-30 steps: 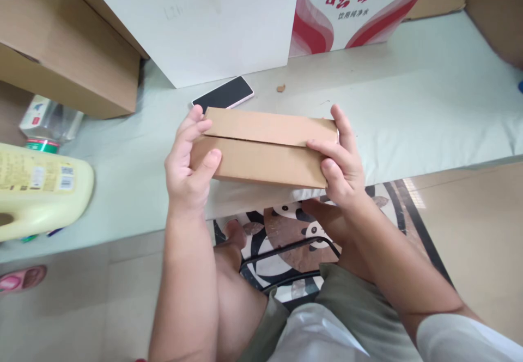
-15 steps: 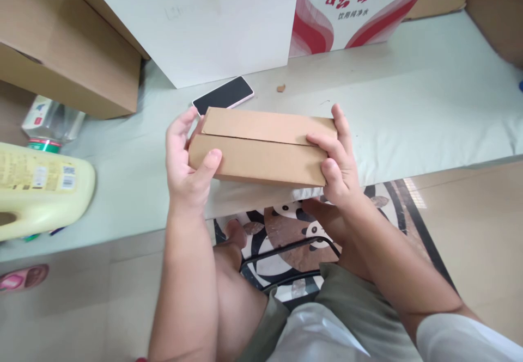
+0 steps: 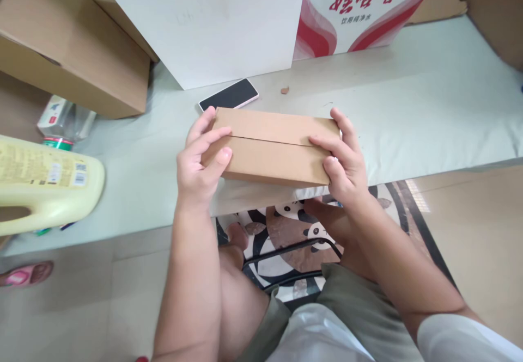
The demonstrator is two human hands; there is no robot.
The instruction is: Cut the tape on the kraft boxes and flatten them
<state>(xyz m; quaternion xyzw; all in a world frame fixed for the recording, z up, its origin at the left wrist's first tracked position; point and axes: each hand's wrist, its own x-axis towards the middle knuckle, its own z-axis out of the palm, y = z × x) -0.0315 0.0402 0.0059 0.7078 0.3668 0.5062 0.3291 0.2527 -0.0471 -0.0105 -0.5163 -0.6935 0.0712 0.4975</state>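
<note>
A small flat brown cardboard box (image 3: 272,147) is held between both hands above the near edge of the pale green surface (image 3: 429,117). Its two top flaps meet along a seam running left to right. My left hand (image 3: 200,160) grips the box's left end, thumb on the near flap and fingers on the far flap. My right hand (image 3: 345,158) grips the right end, fingers pressed over the seam.
A black phone (image 3: 229,95) lies just behind the box. A white carton (image 3: 212,19) and a red-and-white printed carton (image 3: 368,2) stand at the back. Brown cartons (image 3: 77,51) sit at the left, with a yellow jug (image 3: 44,182) and a plastic bottle (image 3: 61,128). A panda mat (image 3: 286,231) lies below.
My left fingers have closed down onto the far flap, pressing it flat. The box has shifted slightly right in view as the camera moved.
</note>
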